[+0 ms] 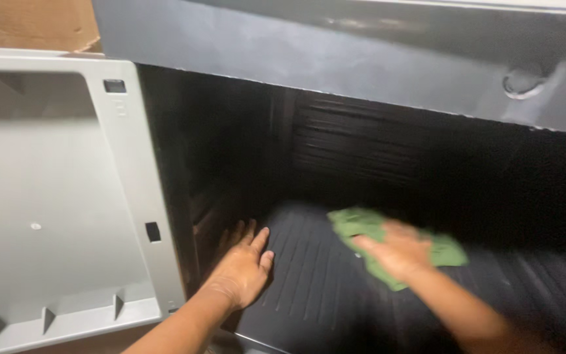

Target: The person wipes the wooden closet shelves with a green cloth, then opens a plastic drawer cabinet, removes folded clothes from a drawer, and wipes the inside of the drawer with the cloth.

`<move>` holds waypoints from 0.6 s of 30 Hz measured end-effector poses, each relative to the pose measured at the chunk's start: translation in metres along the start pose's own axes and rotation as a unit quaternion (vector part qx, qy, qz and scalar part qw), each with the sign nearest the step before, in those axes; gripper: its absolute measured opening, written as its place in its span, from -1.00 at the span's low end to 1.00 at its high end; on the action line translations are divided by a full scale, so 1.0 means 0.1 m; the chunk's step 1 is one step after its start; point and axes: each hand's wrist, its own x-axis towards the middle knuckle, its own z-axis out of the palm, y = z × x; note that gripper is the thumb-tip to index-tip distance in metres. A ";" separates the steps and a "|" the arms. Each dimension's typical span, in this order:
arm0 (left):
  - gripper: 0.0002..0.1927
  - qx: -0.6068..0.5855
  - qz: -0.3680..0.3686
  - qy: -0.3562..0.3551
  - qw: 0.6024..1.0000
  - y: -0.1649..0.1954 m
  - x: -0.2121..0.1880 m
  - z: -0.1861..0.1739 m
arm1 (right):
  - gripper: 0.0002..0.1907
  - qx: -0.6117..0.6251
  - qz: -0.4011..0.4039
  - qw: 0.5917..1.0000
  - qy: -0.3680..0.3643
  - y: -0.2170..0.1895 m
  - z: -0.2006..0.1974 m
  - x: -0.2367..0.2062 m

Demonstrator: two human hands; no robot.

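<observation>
green cloth (pixel 388 244) | right hand (pixel 397 252) flat on it | left hand (pixel 245 269) splayed

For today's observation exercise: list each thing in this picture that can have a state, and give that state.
Door: swung open to the left.
Dark compartment: open, nothing on its ribbed floor but cloth and hands.
Green cloth: crumpled, pressed under the right hand, blurred.
Left hand: flat on the floor, holding nothing.

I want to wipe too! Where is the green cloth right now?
In the head view, the green cloth lies under the right hand on the ribbed dark floor inside the open compartment, right of the left hand.
</observation>
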 end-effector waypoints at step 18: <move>-0.14 -0.088 -0.052 -0.050 0.993 0.10 -0.05 -0.15 | 0.10 -0.032 0.061 0.997 0.033 0.60 0.00 -0.22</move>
